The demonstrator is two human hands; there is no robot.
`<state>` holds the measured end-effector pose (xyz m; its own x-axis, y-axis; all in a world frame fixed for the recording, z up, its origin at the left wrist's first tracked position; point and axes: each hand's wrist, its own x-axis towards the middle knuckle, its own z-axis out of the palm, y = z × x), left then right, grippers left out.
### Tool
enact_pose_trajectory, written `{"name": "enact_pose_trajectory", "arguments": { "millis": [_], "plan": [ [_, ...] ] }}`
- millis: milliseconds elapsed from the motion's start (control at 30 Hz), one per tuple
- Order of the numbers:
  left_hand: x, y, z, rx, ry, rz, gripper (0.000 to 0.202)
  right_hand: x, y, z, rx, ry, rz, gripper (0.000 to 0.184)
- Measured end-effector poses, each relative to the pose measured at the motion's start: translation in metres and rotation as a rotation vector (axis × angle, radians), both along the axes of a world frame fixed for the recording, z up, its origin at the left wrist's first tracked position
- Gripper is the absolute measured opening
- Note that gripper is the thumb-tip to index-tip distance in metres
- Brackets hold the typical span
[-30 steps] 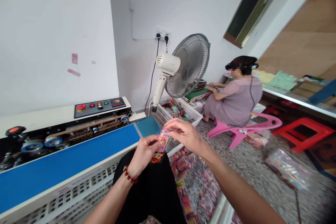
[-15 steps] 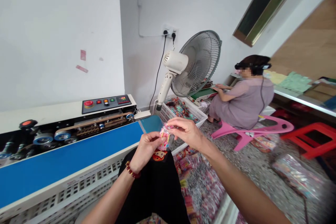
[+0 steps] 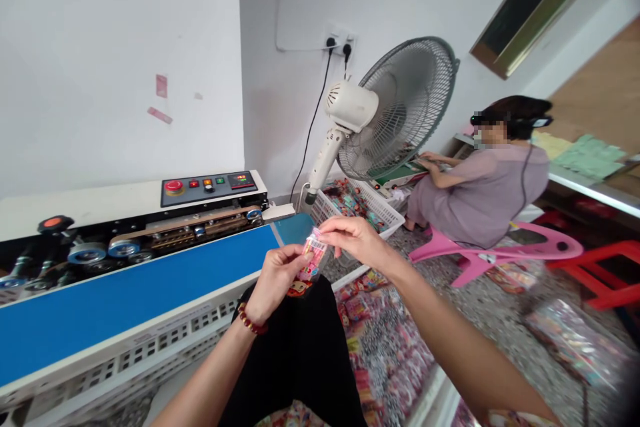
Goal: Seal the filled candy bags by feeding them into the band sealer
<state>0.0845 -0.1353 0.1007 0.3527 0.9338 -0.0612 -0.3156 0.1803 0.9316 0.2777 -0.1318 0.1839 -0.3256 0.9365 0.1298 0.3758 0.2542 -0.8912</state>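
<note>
Above my lap, both hands hold one small clear packet (image 3: 310,263) printed in pink and red, with a cartoon face near its lower end. My left hand (image 3: 281,275) pinches its left side between thumb and fingers. At the packet's top edge, my right hand (image 3: 354,240) is closed on the upper corner. What lies inside the packet is too small to make out. Close to my left hand runs the blue conveyor belt (image 3: 150,293) of a sealing machine. Below my right forearm is a white crate with many colourful packets (image 3: 385,340).
A standing fan (image 3: 395,107) rises behind the belt's end. Beyond it, a white basket (image 3: 387,217) holds more packets. A co-worker (image 3: 490,187) sits on a pink stool (image 3: 465,267) at another green belt. A red stool (image 3: 600,273) and a clear bag (image 3: 575,337) stand at right.
The view has shifted, so the surroundings appear farther right. The packet stands more in the open between my hands, its printed top edge now showing. Both hands keep their hold.
</note>
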Motion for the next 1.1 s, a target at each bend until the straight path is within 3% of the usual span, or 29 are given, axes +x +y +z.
{"name": "enact_pose_trajectory", "arguments": {
  "millis": [133,267,500,667,800,967,1100],
  "plan": [
    [-0.004,0.002,-0.004,-0.01,-0.011,-0.017,0.045,0.005,0.012,0.002,-0.109,-0.018,0.046,0.024],
    [-0.007,0.002,-0.003,0.01,-0.014,-0.037,0.045,0.01,0.021,0.004,-0.283,0.104,0.092,0.032],
    [-0.009,0.003,-0.007,0.089,0.145,-0.059,0.043,0.009,0.03,0.023,-0.458,0.002,0.21,0.025],
    [-0.007,0.002,-0.014,0.129,0.225,-0.043,0.038,0.003,0.032,0.032,-0.395,-0.224,0.201,0.013],
    [-0.007,0.002,-0.019,0.112,0.227,-0.069,0.039,0.006,0.031,0.029,-0.315,-0.361,0.234,0.015],
    [-0.006,0.001,-0.024,0.093,0.221,-0.118,0.04,0.012,0.029,0.017,-0.357,-0.347,0.236,0.017],
    [-0.005,0.001,-0.018,0.048,0.162,-0.097,0.039,0.009,0.028,0.002,-0.2,-0.269,0.108,0.016]
  ]
}}
